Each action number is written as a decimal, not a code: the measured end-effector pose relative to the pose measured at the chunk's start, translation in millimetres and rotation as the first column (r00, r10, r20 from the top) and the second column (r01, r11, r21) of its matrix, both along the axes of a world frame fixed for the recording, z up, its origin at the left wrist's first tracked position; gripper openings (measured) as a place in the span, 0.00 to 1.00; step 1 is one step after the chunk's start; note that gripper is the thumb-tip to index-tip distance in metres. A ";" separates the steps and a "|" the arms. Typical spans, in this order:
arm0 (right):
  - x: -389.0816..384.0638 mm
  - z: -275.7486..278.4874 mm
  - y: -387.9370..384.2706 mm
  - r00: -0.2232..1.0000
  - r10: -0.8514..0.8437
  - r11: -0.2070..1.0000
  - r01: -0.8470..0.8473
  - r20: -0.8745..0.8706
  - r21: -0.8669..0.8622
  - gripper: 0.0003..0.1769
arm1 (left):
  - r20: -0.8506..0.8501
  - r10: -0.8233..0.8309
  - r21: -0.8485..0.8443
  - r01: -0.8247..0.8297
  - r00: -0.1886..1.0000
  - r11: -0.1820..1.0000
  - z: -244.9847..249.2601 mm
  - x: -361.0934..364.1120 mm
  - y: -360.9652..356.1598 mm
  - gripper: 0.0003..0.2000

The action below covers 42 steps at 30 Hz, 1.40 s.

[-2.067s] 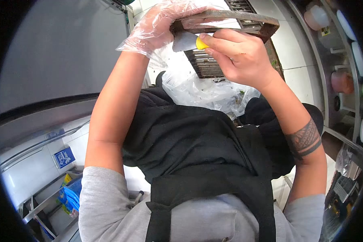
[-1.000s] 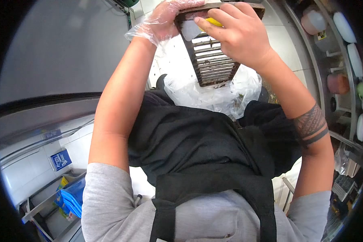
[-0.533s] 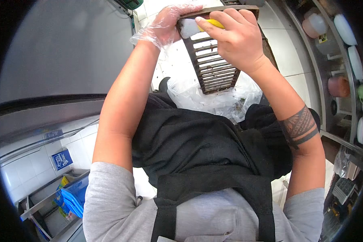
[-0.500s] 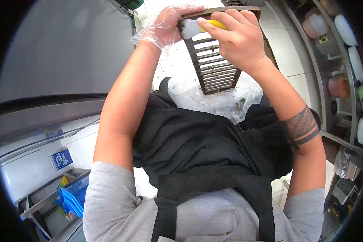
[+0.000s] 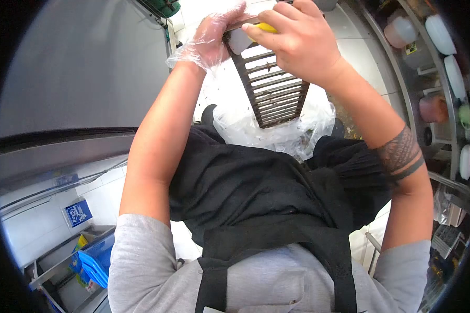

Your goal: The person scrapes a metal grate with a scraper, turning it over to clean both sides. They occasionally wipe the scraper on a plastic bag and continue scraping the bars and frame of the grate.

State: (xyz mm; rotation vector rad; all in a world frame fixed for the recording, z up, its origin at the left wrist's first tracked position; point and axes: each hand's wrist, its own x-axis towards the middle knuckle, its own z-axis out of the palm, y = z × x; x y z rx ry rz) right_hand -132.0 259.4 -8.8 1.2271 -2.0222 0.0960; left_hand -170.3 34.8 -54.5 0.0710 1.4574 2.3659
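Floor (image 5: 363, 62), two hands (image 5: 210, 39) (image 5: 308, 47), one grate (image 5: 246, 86)

head-worn camera facing forward-down at hands (image 5: 307, 46)

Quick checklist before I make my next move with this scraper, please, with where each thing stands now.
1. Left hand on the rack's upper corner: ok.
2. Left hand covered: ok, clear plastic glove.
3. Right hand covered: not ok, bare.
4. Scraper in right hand: ok.
5. Blade touching the rack: cannot tell.
6. Plastic bag around the rack's lower end: cannot tell; it shows beside and below it.
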 end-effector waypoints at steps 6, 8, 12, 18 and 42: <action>-2.9 -22.3 1.2 0.994 -0.015 0.991 0.000 -0.110 -0.135 0.23 | 0.073 0.014 0.001 -0.014 0.997 1.000 14.8 14.9 3.3 0.20; -3.5 -31.1 1.7 0.993 0.002 0.983 -0.023 -0.118 -0.182 0.21 | 0.082 0.024 0.010 -0.025 0.996 1.000 15.2 15.7 3.0 0.20; 3.1 -33.7 2.0 0.990 -0.017 0.980 -0.013 -0.143 -0.200 0.20 | 0.052 0.005 0.021 -0.006 0.999 1.000 15.5 15.1 4.4 0.23; 5.3 -15.8 6.8 0.986 0.051 0.991 -0.070 -0.162 -0.112 0.15 | 0.120 0.100 -0.012 -0.100 0.988 0.995 15.7 15.3 7.3 0.22; 35.4 -23.1 -7.7 0.978 -0.187 0.965 0.200 0.093 -0.171 0.24 | 0.095 -0.115 0.011 0.115 0.989 0.993 30.5 20.5 11.3 0.37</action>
